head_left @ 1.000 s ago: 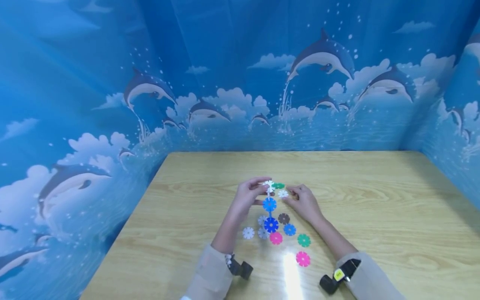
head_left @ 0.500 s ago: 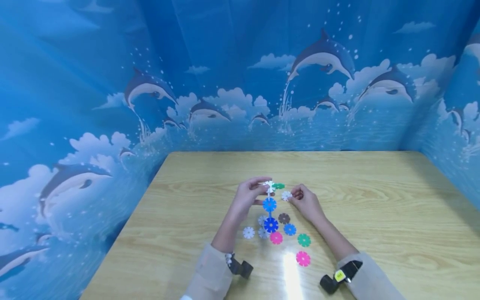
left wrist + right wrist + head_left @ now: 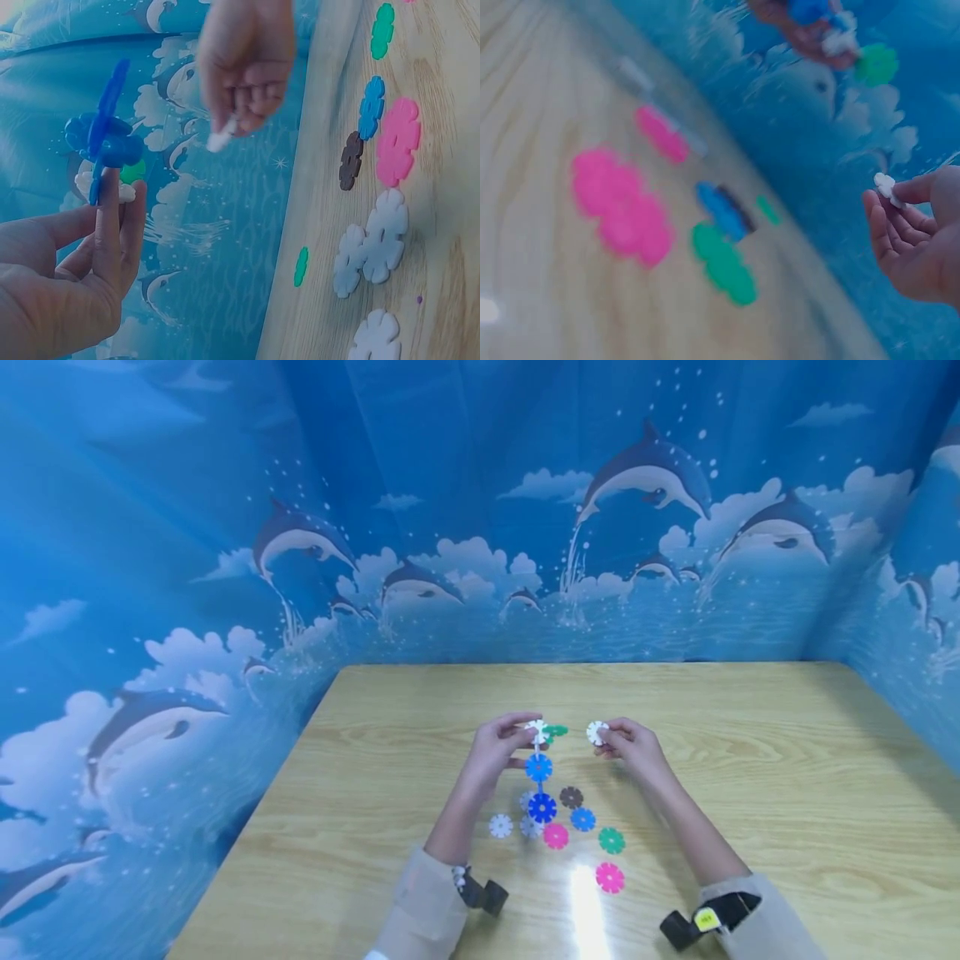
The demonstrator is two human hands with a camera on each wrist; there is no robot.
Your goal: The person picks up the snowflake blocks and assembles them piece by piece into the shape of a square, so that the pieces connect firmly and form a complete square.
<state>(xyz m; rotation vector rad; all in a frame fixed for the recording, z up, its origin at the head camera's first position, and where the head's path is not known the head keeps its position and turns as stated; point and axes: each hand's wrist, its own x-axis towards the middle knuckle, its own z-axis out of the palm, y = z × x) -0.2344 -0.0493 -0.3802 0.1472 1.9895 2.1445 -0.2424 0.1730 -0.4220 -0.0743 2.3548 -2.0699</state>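
Observation:
My left hand [image 3: 498, 750] holds up a joined chain of notched snowflake discs by its white disc [image 3: 537, 732]. A green disc [image 3: 556, 731] sticks out to the right of that white one. Lower in the chain are a light blue disc [image 3: 538, 767] and a dark blue disc [image 3: 542, 807], which overlap the table pieces in the head view. Off to the right, my right hand [image 3: 633, 747] pinches a loose white disc [image 3: 886, 187] between thumb and fingertips, apart from the chain. The left fingers partly cover the chain's top.
Loose discs lie on the wooden table [image 3: 750, 760] below the hands: white [image 3: 500, 825], brown [image 3: 572, 797], blue [image 3: 582, 819], pink [image 3: 610, 877] and green [image 3: 612, 841]. A dolphin-printed curtain [image 3: 480, 602] stands behind the table's back edge.
My right hand has drawn away to the right from the chain, carrying the white disc, which is now tilted more upright. The left hand and chain stay nearly in place.

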